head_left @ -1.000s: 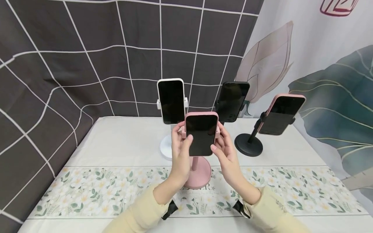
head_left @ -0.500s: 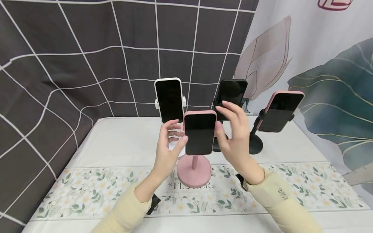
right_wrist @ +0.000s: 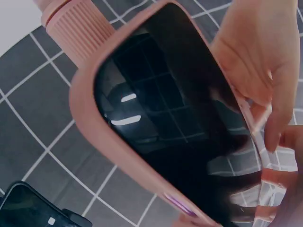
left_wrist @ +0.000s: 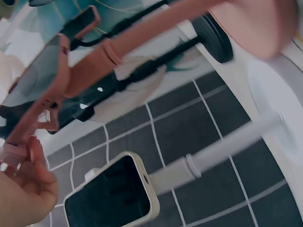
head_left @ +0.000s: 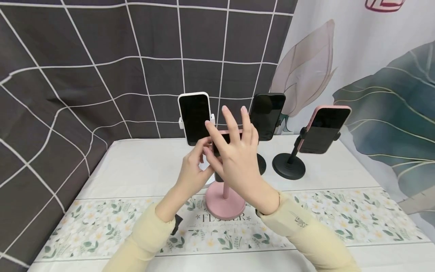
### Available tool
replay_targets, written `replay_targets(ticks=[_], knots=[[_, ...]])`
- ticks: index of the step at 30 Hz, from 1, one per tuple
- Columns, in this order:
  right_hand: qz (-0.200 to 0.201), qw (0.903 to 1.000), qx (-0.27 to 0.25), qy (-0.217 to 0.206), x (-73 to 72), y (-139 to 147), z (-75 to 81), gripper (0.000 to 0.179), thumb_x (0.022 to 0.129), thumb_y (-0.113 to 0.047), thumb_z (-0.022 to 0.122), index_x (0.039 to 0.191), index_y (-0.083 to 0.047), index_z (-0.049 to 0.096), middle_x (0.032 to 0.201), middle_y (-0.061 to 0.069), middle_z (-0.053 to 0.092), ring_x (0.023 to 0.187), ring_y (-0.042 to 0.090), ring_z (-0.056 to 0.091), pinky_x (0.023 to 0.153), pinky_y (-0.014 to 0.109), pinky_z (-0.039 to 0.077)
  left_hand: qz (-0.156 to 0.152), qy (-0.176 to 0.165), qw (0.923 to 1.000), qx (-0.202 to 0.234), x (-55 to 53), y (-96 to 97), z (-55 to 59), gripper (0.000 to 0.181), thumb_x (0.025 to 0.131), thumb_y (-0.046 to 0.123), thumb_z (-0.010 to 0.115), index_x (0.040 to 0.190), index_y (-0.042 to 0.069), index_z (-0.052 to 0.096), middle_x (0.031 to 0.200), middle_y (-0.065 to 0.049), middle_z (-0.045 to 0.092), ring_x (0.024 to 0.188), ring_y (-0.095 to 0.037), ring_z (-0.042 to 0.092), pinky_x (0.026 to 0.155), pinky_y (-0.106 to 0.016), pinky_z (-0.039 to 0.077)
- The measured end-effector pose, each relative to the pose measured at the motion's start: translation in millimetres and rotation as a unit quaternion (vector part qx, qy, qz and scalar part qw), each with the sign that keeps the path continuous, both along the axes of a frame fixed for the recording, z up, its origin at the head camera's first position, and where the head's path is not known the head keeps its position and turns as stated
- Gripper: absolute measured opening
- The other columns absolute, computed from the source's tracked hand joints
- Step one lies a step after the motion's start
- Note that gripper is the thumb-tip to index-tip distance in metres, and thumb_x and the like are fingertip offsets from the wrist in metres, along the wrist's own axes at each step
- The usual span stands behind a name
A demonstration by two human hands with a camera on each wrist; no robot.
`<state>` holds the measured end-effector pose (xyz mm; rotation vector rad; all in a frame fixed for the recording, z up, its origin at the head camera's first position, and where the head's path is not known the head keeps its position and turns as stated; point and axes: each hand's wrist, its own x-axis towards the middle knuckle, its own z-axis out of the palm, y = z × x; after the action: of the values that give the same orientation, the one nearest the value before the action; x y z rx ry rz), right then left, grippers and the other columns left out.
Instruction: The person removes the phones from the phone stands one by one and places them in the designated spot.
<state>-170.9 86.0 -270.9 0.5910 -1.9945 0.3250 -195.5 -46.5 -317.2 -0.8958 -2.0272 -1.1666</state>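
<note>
In the head view a pink-cased phone (head_left: 219, 176) sits in the clamp of a pink phone stand (head_left: 225, 206). My left hand (head_left: 191, 168) is at the phone's left side. Its curled fingers hold the clamp's pink side arm (left_wrist: 14, 155), seen in the left wrist view. My right hand (head_left: 238, 164) reaches across the phone with its fingers spread and hides much of the screen. The right thumb comes close to the left fingers. In the right wrist view, the dark screen (right_wrist: 161, 104) reflects the right-hand fingers along its edge.
Behind on the left is a white phone (head_left: 195, 117) on a white stand. A black phone (head_left: 268, 113) on a black stand is behind the right hand. Farther right, another pink-cased phone (head_left: 324, 130) leans on a black stand (head_left: 289, 166). A floral strip (head_left: 112, 226) crosses the white table.
Both hands held the pink phone's sides at first, then loosened. The right hand lifted off the right side and moved left across the screen. The left hand has closed in on the clamp.
</note>
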Motion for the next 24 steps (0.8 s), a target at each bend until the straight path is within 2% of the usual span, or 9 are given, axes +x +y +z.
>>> replay_targets(ticks=[2, 3, 5, 8, 9, 12, 15, 18, 24], knots=[[-0.029, 0.9994, 0.015, -0.007, -2.0, -3, -2.2, 0.037, 0.086, -0.03, 0.064, 0.12, -0.016, 0.06, 0.145, 0.015, 0.038, 0.138, 0.044, 0.021, 0.097, 0.065, 0.029, 0.029, 0.035, 0.9987, -0.021, -2.6, -1.1, -0.7, 0.033, 0.081, 0.008, 0.064, 0.111, -0.003, 0.057, 0.095, -0.015, 0.067, 0.081, -0.025, 0.062, 0.069, -0.034, 0.051], [-0.041, 0.9989, 0.022, -0.01, -2.9, -3, -3.3, 0.035, 0.086, -0.03, 0.063, 0.118, -0.016, 0.061, 0.144, 0.014, 0.039, 0.138, 0.044, 0.021, 0.097, 0.066, 0.028, 0.044, 0.052, 0.9972, -0.031, -4.0, -1.6, -1.0, 0.027, 0.087, 0.014, 0.061, 0.107, -0.003, 0.06, 0.093, -0.014, 0.067, 0.08, -0.024, 0.062, 0.07, -0.034, 0.051], [-0.06, 0.9976, 0.033, -0.012, -4.2, -3, -4.2, 0.03, 0.087, -0.03, 0.062, 0.113, -0.016, 0.062, 0.141, 0.014, 0.043, 0.136, 0.043, 0.024, 0.096, 0.066, 0.028, 0.062, 0.083, 0.9935, -0.047, -6.2, -2.8, -0.9, 0.032, 0.095, 0.027, 0.053, 0.102, -0.003, 0.062, 0.088, -0.012, 0.067, 0.078, -0.023, 0.062, 0.07, -0.034, 0.051], [-0.069, 0.9967, 0.041, -0.008, -5.4, -2, -3.8, 0.024, 0.089, -0.029, 0.06, 0.108, -0.015, 0.061, 0.125, 0.015, 0.051, 0.125, 0.041, 0.036, 0.091, 0.061, 0.032, 0.063, 0.109, 0.9899, -0.066, -10.8, -5.8, -0.7, 0.038, 0.096, 0.033, 0.049, 0.101, -0.002, 0.063, 0.079, -0.008, 0.064, 0.069, -0.019, 0.056, 0.063, -0.03, 0.046], [-0.071, 0.9966, 0.042, -0.006, -5.5, -2, -3.3, 0.023, 0.089, -0.029, 0.06, 0.108, -0.015, 0.061, 0.118, 0.015, 0.053, 0.12, 0.039, 0.039, 0.089, 0.059, 0.034, 0.057, 0.114, 0.9892, -0.073, -11.9, -6.9, -0.5, 0.037, 0.095, 0.032, 0.051, 0.102, -0.002, 0.062, 0.078, -0.008, 0.063, 0.068, -0.019, 0.055, 0.063, -0.031, 0.046], [-0.076, 0.9962, 0.04, 0.013, -6.6, -4, -2.8, 0.02, 0.088, -0.029, 0.061, 0.103, -0.015, 0.06, 0.1, 0.012, 0.055, 0.101, 0.035, 0.047, 0.079, 0.052, 0.037, 0.032, 0.119, 0.9878, -0.095, -15.1, -10.1, -0.2, 0.027, 0.083, 0.015, 0.064, 0.103, -0.004, 0.061, 0.077, -0.008, 0.061, 0.068, -0.02, 0.054, 0.064, -0.031, 0.046], [-0.083, 0.995, 0.036, 0.041, -8.4, -5, -3.4, 0.017, 0.086, -0.027, 0.063, 0.098, -0.016, 0.06, 0.091, 0.011, 0.055, 0.09, 0.032, 0.049, 0.072, 0.048, 0.038, 0.019, 0.121, 0.9855, -0.118, -17.3, -11.9, 1.2, 0.025, 0.079, 0.011, 0.067, 0.098, -0.002, 0.059, 0.072, -0.007, 0.056, 0.066, -0.019, 0.051, 0.061, -0.03, 0.044], [-0.091, 0.9934, 0.033, 0.062, -11.6, -6, -4.5, 0.016, 0.084, -0.026, 0.066, 0.095, -0.016, 0.06, 0.088, 0.01, 0.055, 0.086, 0.031, 0.049, 0.068, 0.047, 0.039, 0.022, 0.125, 0.9821, -0.139, -20.0, -12.9, 3.8, 0.022, 0.079, 0.013, 0.068, 0.092, 0.0, 0.057, 0.069, -0.006, 0.053, 0.064, -0.018, 0.05, 0.059, -0.029, 0.042], [-0.091, 0.9926, 0.033, 0.073, -15.4, -7, -5.1, 0.013, 0.083, -0.025, 0.066, 0.091, -0.017, 0.061, 0.086, 0.01, 0.055, 0.086, 0.032, 0.05, 0.068, 0.047, 0.039, 0.046, 0.141, 0.9763, -0.158, -21.8, -15.3, 6.8, 0.023, 0.078, 0.019, 0.068, 0.086, 0.002, 0.057, 0.068, -0.005, 0.054, 0.065, -0.019, 0.05, 0.061, -0.031, 0.042]])
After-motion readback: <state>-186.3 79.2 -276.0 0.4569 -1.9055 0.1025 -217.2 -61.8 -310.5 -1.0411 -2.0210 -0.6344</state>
